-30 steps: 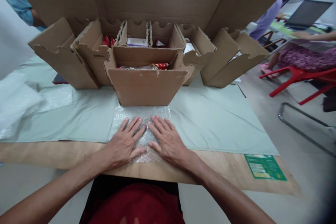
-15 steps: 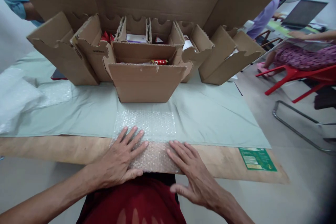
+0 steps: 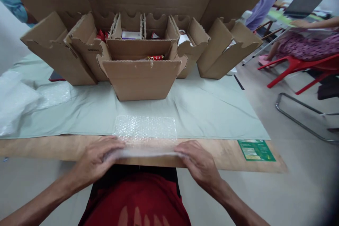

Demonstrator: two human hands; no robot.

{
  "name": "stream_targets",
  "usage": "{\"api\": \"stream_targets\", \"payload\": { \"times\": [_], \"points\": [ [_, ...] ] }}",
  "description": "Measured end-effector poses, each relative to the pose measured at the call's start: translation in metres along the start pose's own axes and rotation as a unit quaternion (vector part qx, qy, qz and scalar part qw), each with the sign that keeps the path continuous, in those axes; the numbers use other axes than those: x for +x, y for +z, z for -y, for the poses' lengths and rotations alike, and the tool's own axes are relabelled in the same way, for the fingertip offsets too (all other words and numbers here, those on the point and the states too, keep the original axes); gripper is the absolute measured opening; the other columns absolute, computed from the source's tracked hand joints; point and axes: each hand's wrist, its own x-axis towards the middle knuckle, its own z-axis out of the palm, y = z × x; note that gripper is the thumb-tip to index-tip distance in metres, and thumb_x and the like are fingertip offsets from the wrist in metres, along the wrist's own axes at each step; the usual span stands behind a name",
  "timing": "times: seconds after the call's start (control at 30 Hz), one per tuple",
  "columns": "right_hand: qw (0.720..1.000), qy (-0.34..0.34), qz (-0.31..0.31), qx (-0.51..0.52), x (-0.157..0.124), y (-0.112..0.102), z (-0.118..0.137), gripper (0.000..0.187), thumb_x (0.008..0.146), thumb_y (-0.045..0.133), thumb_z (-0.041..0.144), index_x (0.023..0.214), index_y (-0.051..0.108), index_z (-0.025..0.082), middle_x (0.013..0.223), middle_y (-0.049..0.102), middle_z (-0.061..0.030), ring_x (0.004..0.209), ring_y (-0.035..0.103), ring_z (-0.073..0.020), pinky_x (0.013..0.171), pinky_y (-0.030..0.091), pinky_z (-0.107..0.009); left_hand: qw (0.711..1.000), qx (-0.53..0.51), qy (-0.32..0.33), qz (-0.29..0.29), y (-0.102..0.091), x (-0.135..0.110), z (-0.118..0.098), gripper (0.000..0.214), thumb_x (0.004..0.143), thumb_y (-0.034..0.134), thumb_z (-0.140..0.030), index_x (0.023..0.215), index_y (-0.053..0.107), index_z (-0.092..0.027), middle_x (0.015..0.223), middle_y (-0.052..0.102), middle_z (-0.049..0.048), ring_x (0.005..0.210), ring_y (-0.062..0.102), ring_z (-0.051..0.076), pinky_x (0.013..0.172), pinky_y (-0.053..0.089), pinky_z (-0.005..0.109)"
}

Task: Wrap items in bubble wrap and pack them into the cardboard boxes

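Observation:
A piece of bubble wrap [image 3: 145, 127] lies in front of me across the cloth's front edge, its near side lifted and blurred. My left hand [image 3: 102, 152] is closed on the left end of that near edge, fingers on top and thumb below. At the right end my right hand [image 3: 197, 157] grips the same edge in a pinch. Just beyond the wrap stands an open cardboard box [image 3: 141, 81] with a red packet [image 3: 155, 57] inside.
Behind it stand several open cardboard bins [image 3: 60, 49], one with red packets [image 3: 101, 35]. More bubble wrap [image 3: 16, 102] lies at the left on the green cloth [image 3: 212, 113]. A green printed sheet [image 3: 256, 151] sits on the table's right. A person sits on a red chair [image 3: 299, 69].
Both hands were lying flat with fingers spread on the bubble wrap. Now they hold its near edge at both ends, and that edge is raised and moved away from me.

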Motion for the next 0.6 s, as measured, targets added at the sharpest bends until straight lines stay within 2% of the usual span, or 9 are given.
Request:
{"api": "stream_targets", "payload": {
  "times": [0.1,0.17,0.23,0.3,0.37,0.43,0.5,0.53,0.6],
  "points": [
    [0.997,0.072,-0.020,-0.034,0.024,0.002,-0.015,0.009,0.097,0.062,0.024,0.091,0.068,0.025,0.089,0.077,-0.0032,0.084,0.072,-0.0217,0.078,0.056,-0.038,0.990,0.002,-0.138,-0.029,-0.003,0.024,0.005,0.015,0.095,0.060,-0.033,0.092,0.072,-0.025,0.084,0.079,-0.0022,0.074,0.075,0.017,0.066,0.059,0.027],
    [0.994,0.085,-0.026,-0.063,0.036,0.009,-0.029,0.012,0.097,0.062,0.030,0.086,0.066,0.024,0.096,0.077,-0.0057,0.094,0.072,-0.0247,0.083,0.055,-0.041,0.985,0.047,-0.162,-0.043,0.001,0.039,0.012,0.019,0.094,0.059,-0.037,0.089,0.072,-0.023,0.082,0.078,-0.0003,0.070,0.073,0.019,0.065,0.057,0.029],
    [0.991,0.086,-0.021,-0.096,0.043,0.018,-0.042,0.015,0.096,0.063,0.030,0.082,0.063,0.023,0.107,0.076,-0.0083,0.104,0.070,-0.0277,0.087,0.053,-0.045,0.982,0.112,-0.142,-0.049,0.008,0.047,0.021,0.024,0.094,0.056,-0.037,0.090,0.073,-0.021,0.084,0.078,0.0036,0.074,0.073,0.022,0.071,0.058,0.034],
    [0.987,0.089,-0.008,-0.133,0.044,0.025,-0.052,0.015,0.095,0.063,0.029,0.081,0.062,0.023,0.116,0.074,-0.0107,0.112,0.067,-0.0305,0.090,0.052,-0.047,0.976,0.182,-0.112,-0.042,0.015,0.050,0.027,0.029,0.097,0.051,-0.036,0.095,0.074,-0.018,0.086,0.076,0.0075,0.079,0.073,0.026,0.075,0.057,0.038],
    [0.982,0.090,0.012,-0.165,0.043,0.028,-0.057,0.007,0.094,0.064,0.029,0.093,0.066,0.022,0.127,0.071,-0.0134,0.120,0.063,-0.0331,0.093,0.051,-0.050,0.964,0.241,-0.104,-0.037,0.019,0.049,0.030,0.033,0.099,0.048,-0.035,0.111,0.072,-0.015,0.095,0.075,0.0109,0.084,0.072,0.028,0.077,0.056,0.039],
    [0.978,0.089,0.037,-0.187,0.044,0.027,-0.061,0.027,0.093,0.066,0.030,0.117,0.066,0.020,0.139,0.065,-0.0170,0.130,0.058,-0.0361,0.099,0.049,-0.054,0.951,0.285,-0.119,-0.029,0.020,0.048,0.029,0.041,0.100,0.048,-0.037,0.129,0.065,-0.013,0.103,0.073,0.0130,0.085,0.071,0.028,0.075,0.056,0.039],
    [0.974,0.086,0.062,-0.199,0.048,0.026,-0.063,0.042,0.091,0.068,0.032,0.130,0.062,0.017,0.147,0.060,-0.0197,0.136,0.054,-0.0385,0.102,0.048,-0.056,0.938,0.313,-0.149,-0.007,0.020,0.048,0.028,0.047,0.100,0.049,-0.040,0.137,0.059,-0.013,0.104,0.072,0.0127,0.081,0.070,0.028,0.071,0.055,0.037],
    [0.974,0.081,0.075,-0.198,0.051,0.025,-0.064,0.040,0.090,0.068,0.031,0.127,0.063,0.017,0.148,0.059,-0.0198,0.138,0.053,-0.0390,0.103,0.048,-0.057,0.934,0.317,-0.164,0.005,0.020,0.048,0.027,0.047,0.100,0.049,-0.040,0.138,0.058,-0.014,0.103,0.072,0.0121,0.080,0.070,0.028,0.070,0.054,0.037],
    [0.978,0.063,0.094,-0.176,0.057,0.025,-0.063,0.020,0.091,0.065,0.027,0.109,0.068,0.019,0.144,0.063,-0.0179,0.137,0.055,-0.0383,0.102,0.049,-0.056,0.936,0.302,-0.179,0.024,0.022,0.047,0.028,0.044,0.099,0.047,-0.036,0.137,0.059,-0.016,0.103,0.074,0.0108,0.080,0.071,0.027,0.069,0.054,0.036]
  ]
}}
